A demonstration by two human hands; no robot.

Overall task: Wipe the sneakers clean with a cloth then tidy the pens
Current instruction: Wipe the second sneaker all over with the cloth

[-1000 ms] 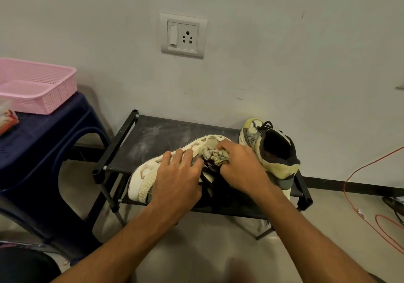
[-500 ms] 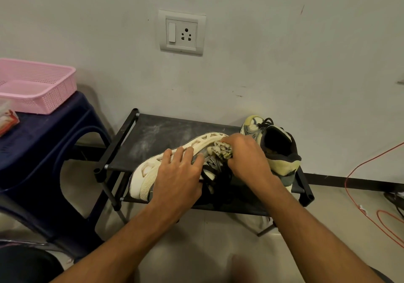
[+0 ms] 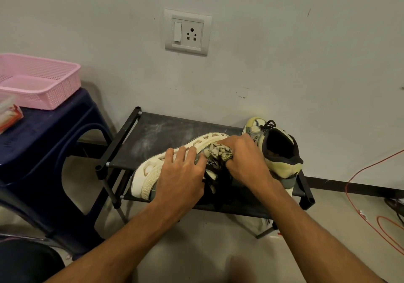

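Two sneakers sit on a low black rack (image 3: pixel 166 136) with a dusty fabric shelf and round metal rails. The tipped sneaker (image 3: pixel 150 171) lies on its side, its thick cream sole, cut with oval hollows, turned up and to the left. The left hand (image 3: pixel 181 173) lies over it, fingers bent over the sole's edge and gripping it. The right hand (image 3: pixel 247 158) is closed round a crumpled, patterned beige cloth (image 3: pixel 219 151), bunched in the fist and pressed against the dark upper near the laces. The upright sneaker (image 3: pixel 282 151), pale yellow with a black padded collar, stands just beside the right hand at the rack's right end, toe toward the wall. The shelf's back left part is bare and streaked with white dust. Left of the rack, a dark blue plastic stool (image 3: pixel 43 134) carries a pink lattice basket (image 3: pixel 43 81) and a red-and-white packet (image 3: pixel 8 114) at the frame's edge. A white socket plate (image 3: pixel 188 32) is set in the scuffed wall above. An orange cable (image 3: pixel 354 186) loops over the floor to the right.
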